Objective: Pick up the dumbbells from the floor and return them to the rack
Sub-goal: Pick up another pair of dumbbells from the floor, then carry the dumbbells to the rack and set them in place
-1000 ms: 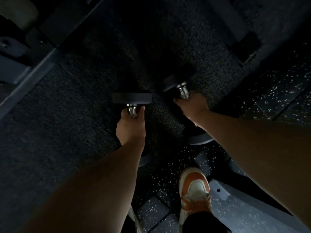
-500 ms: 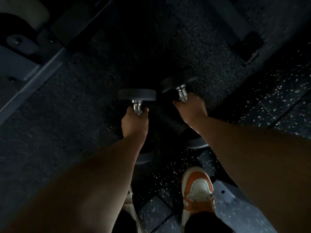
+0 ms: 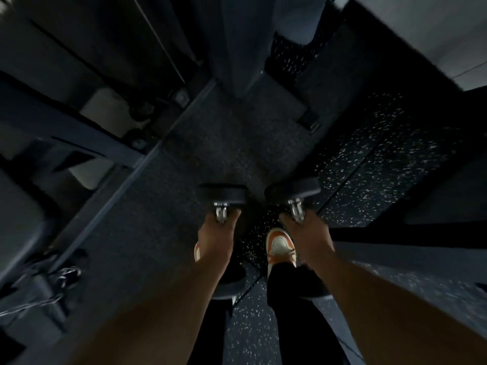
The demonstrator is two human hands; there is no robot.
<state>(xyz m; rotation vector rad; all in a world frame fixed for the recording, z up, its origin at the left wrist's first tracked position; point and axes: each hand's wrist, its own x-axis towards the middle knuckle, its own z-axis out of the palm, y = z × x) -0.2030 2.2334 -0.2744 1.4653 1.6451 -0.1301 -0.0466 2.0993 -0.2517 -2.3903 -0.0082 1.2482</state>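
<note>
Much of the scene is lying in deep shadow, and the dark metal frame point(image 3: 79, 122) at upper left is blurring into vague bars. The left hand point(image 3: 214, 241) is wrapping its grip tight around the chrome handle of the left dumbbell point(image 3: 222, 194), hiding most of the bar; its rear head is barely showing. The right hand point(image 3: 308, 235) is closing likewise on the right dumbbell point(image 3: 292, 192). Both black-headed weights are hanging off the speckled floor point(image 3: 369, 164), above an orange-and-white shoe point(image 3: 279, 243).

left shoe point(image 3: 197, 251) mostly behind left hand point(image 3: 216, 239), dumbbell handles hidden in fists, surroundings motion-blurred
</note>
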